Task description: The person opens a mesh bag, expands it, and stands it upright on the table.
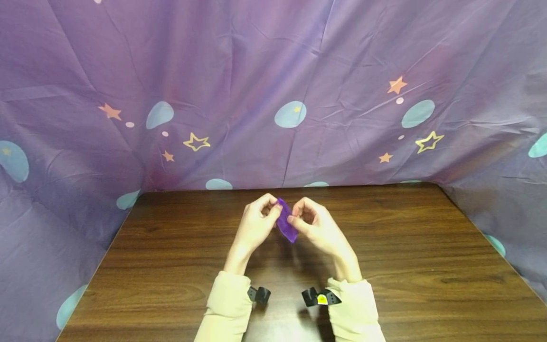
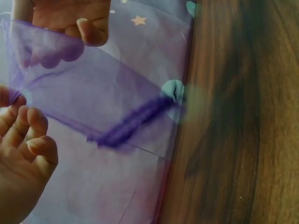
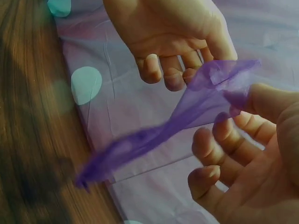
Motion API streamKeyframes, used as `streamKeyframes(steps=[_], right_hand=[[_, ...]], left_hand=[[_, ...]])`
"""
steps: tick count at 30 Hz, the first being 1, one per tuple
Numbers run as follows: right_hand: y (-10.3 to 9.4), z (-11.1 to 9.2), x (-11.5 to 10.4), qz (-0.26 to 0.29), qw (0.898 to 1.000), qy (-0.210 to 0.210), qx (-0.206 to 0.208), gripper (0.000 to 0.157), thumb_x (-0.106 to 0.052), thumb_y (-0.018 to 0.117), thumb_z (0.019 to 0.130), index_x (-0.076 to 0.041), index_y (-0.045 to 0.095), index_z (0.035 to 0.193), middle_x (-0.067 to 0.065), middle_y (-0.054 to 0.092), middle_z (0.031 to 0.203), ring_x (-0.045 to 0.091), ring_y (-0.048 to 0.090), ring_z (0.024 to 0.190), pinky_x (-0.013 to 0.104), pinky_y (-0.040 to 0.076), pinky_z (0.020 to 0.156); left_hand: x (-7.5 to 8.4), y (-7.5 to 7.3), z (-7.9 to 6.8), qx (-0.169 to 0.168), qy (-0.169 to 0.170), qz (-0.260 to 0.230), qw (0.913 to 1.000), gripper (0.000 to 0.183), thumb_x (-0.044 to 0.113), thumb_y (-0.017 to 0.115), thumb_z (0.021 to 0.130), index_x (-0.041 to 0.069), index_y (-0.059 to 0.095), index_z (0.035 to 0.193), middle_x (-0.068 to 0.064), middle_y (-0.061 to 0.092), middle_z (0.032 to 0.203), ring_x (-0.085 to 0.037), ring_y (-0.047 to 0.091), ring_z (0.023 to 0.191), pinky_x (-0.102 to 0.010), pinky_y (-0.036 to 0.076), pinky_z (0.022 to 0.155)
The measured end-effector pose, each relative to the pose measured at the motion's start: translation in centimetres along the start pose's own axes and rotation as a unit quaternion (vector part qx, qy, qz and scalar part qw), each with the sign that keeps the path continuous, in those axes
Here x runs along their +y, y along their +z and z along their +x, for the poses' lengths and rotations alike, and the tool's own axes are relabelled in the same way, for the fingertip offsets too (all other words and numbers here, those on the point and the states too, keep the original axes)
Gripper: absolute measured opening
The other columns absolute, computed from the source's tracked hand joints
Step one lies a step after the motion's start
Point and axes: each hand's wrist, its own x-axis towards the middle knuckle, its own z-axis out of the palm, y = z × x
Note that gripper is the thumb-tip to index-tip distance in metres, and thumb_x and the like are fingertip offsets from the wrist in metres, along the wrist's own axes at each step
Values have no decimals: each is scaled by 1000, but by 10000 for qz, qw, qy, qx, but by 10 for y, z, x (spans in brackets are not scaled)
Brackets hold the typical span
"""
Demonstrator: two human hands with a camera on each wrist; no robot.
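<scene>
Between the two hands hangs a sheer purple organza pouch (image 1: 285, 224), held above the table and slanting down. Its mesh shows almost see-through in the left wrist view, with a darker gathered band (image 2: 135, 123) across the lower end. My left hand (image 1: 256, 221) pinches the upper edge between thumb and fingers. On the other side, my right hand (image 1: 318, 225) pinches the cloth with thumb and fingertips, the remaining fingers curled loosely. In the right wrist view the pouch (image 3: 187, 109) narrows into a twisted strip toward its low end. Part of the right hand (image 2: 70, 28) shows through the mesh.
A dark brown wooden table (image 1: 171, 247) spreads beneath the hands. Behind it and at both sides hangs a purple curtain (image 1: 256, 71) printed with stars and blue ovals. Black wrist cameras sit on both cream sleeves (image 1: 226, 299).
</scene>
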Motion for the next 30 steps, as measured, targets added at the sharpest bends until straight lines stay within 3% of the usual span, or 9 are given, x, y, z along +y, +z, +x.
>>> streamKeyframes(steps=[3,6,9,15,22,26,30], right_hand=[[1,1,7,-320,9994,92,91,7,1,62,93,3,58,97,12,60,81,29,58,67,25,46,56],[0,3,21,-566,9982,109,161,11,-6,60,97,2,63,103,11,66,87,24,63,71,27,50,60],[0,4,26,-835,9960,0,323,13,-10,59,98,-2,69,98,6,69,85,16,63,67,29,52,59],[3,5,27,-1078,9905,-229,818,11,-8,67,91,-9,66,81,0,63,67,13,55,51,28,45,47],[4,6,26,-1029,9875,-245,1169,17,-4,71,86,-10,61,75,0,59,60,12,52,48,27,42,43],[4,6,27,-873,9891,-195,1170,16,-4,72,87,-8,60,75,2,59,60,12,52,48,27,41,41],[3,5,28,-774,9908,-136,1103,14,-3,71,87,-6,61,77,3,59,61,12,51,49,26,40,42]], left_hand=[[-1,1,-1,-218,164,102,9996,6,7,64,93,7,65,87,1,56,69,-15,49,58,-23,38,49],[-1,1,-1,-412,309,202,9985,7,7,65,92,9,65,86,2,56,69,-14,50,61,-24,40,52],[-2,2,-1,-452,370,333,9977,7,6,65,90,11,65,85,4,57,70,-12,50,61,-25,41,53],[0,5,-1,-41,370,720,9967,10,5,66,84,13,63,79,5,55,66,-9,48,55,-25,40,49],[2,12,-1,557,343,1440,9874,13,11,69,79,17,61,71,8,50,59,-8,47,51,-26,39,49],[3,13,-1,610,361,1410,9875,17,10,70,79,17,58,70,7,48,58,-11,46,54,-28,38,50],[1,10,-1,303,330,1194,9918,15,8,70,81,15,57,78,5,48,64,-11,47,59,-27,38,52]])
